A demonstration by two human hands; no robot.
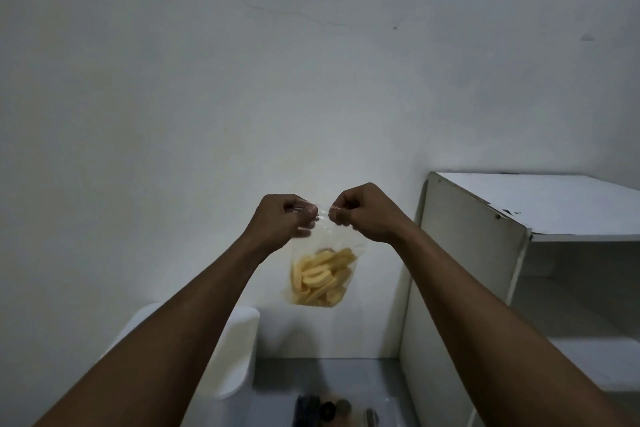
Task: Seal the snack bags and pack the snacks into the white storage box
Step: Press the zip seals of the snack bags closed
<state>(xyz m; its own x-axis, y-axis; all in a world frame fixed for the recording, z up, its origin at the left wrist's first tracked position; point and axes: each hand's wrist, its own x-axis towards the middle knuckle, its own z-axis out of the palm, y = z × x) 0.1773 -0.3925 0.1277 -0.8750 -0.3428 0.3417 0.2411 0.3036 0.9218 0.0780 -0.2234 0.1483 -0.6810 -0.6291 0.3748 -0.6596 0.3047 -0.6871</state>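
Note:
A clear snack bag [323,274] with yellow chip pieces in its lower half hangs in the air in front of the wall. My left hand [282,218] pinches the left end of the bag's top strip. My right hand [363,213] pinches the right end, the fingertips of both hands almost meeting. Below, partly hidden by my left forearm, stands the white storage box [239,350]. Its inside is not visible.
A white shelf unit [485,253] stands at the right against the wall. On the grey table [346,371] at the bottom edge lie dark round snacks [323,409] in clear wrapping, blurred. A plain wall fills the background.

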